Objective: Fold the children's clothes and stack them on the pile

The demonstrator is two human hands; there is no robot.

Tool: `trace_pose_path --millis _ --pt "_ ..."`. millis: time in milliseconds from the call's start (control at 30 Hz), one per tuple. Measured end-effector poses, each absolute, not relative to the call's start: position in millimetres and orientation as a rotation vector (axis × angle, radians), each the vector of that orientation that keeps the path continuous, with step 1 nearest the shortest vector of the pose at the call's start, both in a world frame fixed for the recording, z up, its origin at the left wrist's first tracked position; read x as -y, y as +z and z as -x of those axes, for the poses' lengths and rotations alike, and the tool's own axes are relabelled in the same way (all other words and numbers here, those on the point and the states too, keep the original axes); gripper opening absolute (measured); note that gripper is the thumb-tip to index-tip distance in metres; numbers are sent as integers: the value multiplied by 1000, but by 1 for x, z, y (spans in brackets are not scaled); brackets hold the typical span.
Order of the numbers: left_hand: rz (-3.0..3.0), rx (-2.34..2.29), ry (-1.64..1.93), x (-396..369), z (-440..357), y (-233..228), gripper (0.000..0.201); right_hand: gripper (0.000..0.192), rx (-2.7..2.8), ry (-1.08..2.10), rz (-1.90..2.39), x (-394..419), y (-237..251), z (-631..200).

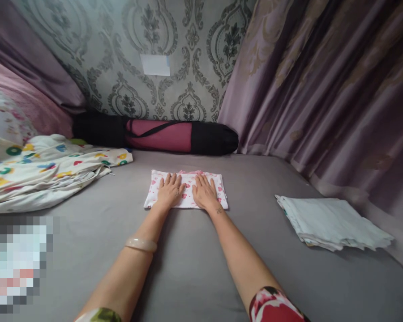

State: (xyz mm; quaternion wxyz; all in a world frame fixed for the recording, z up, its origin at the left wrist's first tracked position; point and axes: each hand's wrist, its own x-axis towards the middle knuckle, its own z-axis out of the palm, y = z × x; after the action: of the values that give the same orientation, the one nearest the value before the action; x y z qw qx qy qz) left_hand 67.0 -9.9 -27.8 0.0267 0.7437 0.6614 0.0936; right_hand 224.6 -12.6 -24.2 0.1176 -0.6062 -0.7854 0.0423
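Grey bed sheet (195, 250) carries everything here, and your 2 hands lie flat in the middle of it. Your left hand (169, 191) and right hand (204, 193) rest side by side, palms down, on the folded white cloth with pink hearts (187, 190); the fingers (170, 180) are spread and straight, gripping nothing, only pressing.

You could push the fold askew: the sheet under it looks soft and slack, so any sideways slide of your palms would likely drag the top layer and open the fold. A pink edge peeks out at the far side, which suggests the layers are not quite square.

Room is good toward you and to the right, up to the stack of pale folded cloths (332, 223), which lies well apart. On the left, the printed blanket (50, 170) spills near. Beyond the cloth, the rolled maroon and black bag (168, 136) lies against the wall, and the curtain (322, 89) closes the right edge.
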Motion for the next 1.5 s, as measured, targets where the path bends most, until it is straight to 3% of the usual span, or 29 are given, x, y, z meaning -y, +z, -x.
trace_pose_path --millis 333,533,933,1500 --pt "-2315 -2160 414 9 -59 -22 55 57 2230 135 1786 11 -15 -233" --pt "-2167 -2213 255 8 -50 -27 58 56 2206 101 1864 10 -24 -237" --pt "-2132 -2241 387 8 -40 -21 59 57 2161 73 1865 6 -22 -251" --pt "-1954 -2209 253 6 -10 -22 65 59 2036 79 2021 -1 -24 -280"
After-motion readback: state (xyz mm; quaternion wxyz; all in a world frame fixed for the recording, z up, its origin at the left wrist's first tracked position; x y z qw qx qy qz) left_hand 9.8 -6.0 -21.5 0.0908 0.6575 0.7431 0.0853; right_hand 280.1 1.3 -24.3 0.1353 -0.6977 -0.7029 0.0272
